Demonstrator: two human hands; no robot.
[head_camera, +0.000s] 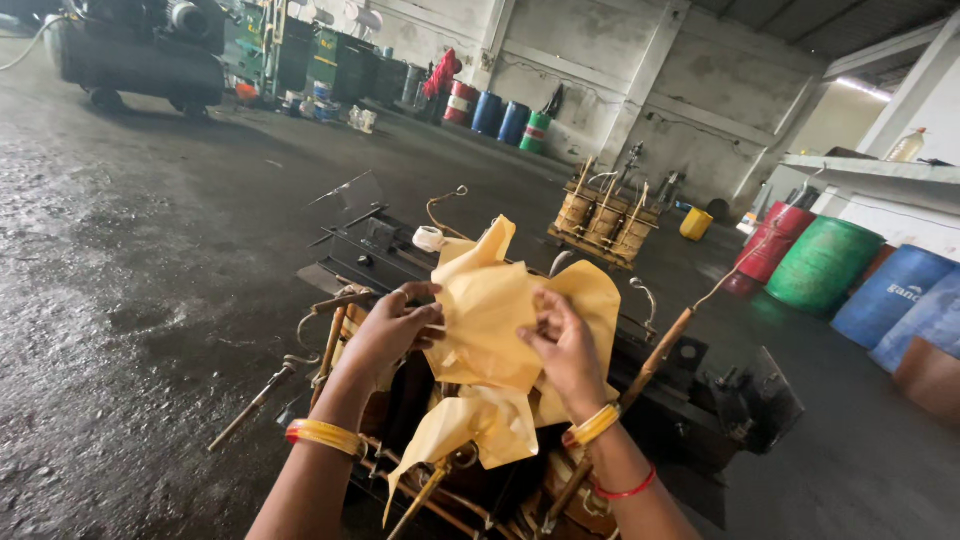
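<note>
Both my hands hold a crumpled sheet of tan insulating paper (495, 320) over a dark transformer assembly (400, 260) on the floor. My left hand (392, 325) pinches the sheet's left edge, with yellow bangles on that wrist. My right hand (562, 345) grips the sheet near its middle right, with yellow and red bangles on the wrist. The lower part of the paper hangs down over copper leads and rods (650, 360) that stick out of the assembly. A small roll of white tape (429, 238) rests on the assembly's far side.
Another coil assembly (605, 220) stands farther back on the dark concrete floor. Red, green and blue drums (825, 262) lie at the right. A compressor (140, 50), green machines and more drums line the far wall. A yellow bucket (696, 223) stands near the back.
</note>
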